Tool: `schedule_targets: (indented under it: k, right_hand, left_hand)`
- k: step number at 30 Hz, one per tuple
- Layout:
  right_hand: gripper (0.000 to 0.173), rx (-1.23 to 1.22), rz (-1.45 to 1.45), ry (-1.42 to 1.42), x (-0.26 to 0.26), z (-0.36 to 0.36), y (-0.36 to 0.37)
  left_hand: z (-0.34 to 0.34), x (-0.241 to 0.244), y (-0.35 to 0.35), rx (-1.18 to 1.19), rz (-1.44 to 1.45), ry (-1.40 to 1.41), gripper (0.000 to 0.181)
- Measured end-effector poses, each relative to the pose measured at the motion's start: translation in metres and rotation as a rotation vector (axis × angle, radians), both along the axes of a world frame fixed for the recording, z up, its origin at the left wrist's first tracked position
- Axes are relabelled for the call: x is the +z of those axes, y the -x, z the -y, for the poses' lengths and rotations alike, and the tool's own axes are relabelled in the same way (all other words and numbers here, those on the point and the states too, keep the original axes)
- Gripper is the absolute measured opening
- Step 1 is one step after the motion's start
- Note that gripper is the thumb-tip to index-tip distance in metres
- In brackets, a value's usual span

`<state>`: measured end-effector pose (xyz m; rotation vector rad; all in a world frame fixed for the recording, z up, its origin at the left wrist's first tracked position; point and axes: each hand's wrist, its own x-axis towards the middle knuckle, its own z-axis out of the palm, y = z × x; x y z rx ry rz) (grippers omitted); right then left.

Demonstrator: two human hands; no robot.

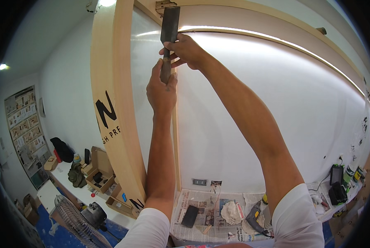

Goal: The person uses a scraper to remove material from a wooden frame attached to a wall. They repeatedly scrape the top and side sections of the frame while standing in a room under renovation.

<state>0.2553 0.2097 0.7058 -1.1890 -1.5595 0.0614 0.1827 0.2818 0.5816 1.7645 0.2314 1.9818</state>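
Note:
Both arms reach up toward the top of a wooden frame. My left hand (163,90) grips the lower handle of a dark, flat, wide-bladed hand tool (170,24), perhaps a chisel or scraper. Held nearly upright, the tool has its broad end beside a rough, notched place in the wood (165,5) at the frame's top corner. My right hand (186,51) holds the tool where blade and handle meet, its fingers around the narrow neck. Whether the blade touches the wood cannot be told.
A thick wooden post (120,93) stands left of my hands, and a lit strip (265,38) runs under the upper beam. Below, newspaper (200,234) bears a phone-like dark object (190,216) and a corded power tool (254,217). A fan (76,223) stands lower left, near open cardboard boxes (101,173).

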Motion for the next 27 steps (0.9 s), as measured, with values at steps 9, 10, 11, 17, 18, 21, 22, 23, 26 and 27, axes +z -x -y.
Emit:
schedule_targets:
  k: [9,10,11,17,18,21,22,23,26,27]
  right_hand:
    - [0.030,0.003,0.013,-0.013,0.001,-0.004,-0.002]
    - [0.030,0.004,0.014,-0.012,0.001,-0.004,-0.003]
    - [0.030,0.005,0.015,-0.011,0.001,-0.004,-0.004]
    - [0.030,0.023,-0.004,-0.012,0.002,-0.003,-0.001]
    - [0.031,0.019,0.000,-0.011,0.001,-0.004,-0.002]
    - [0.031,0.010,0.015,-0.014,0.003,-0.003,-0.003]
    - [0.030,0.001,0.019,-0.016,0.004,-0.003,-0.003]
    - [0.029,-0.007,0.024,-0.019,0.004,-0.003,-0.003]
    - [0.026,-0.028,0.024,-0.031,0.007,0.002,-0.009]
    - [0.025,-0.029,0.024,-0.036,0.008,0.003,-0.009]
  left_hand:
    - [-0.015,-0.002,-0.009,0.043,0.077,-0.069,0.059]
    - [-0.015,-0.001,-0.009,0.027,0.068,-0.053,0.059]
    - [-0.015,-0.001,-0.010,0.011,0.058,-0.038,0.059]
    - [-0.019,0.000,-0.012,0.097,0.073,-0.068,0.059]
    - [-0.019,0.000,-0.012,0.071,0.070,-0.062,0.058]
    - [-0.015,0.002,-0.010,0.020,0.062,-0.039,0.058]
    - [-0.012,0.002,-0.010,0.019,0.059,-0.028,0.058]
    - [-0.008,0.002,-0.009,0.018,0.057,-0.017,0.058]
    - [0.011,0.006,-0.004,-0.078,-0.027,0.055,0.055]
    - [0.013,0.006,-0.002,-0.101,-0.030,0.062,0.054]
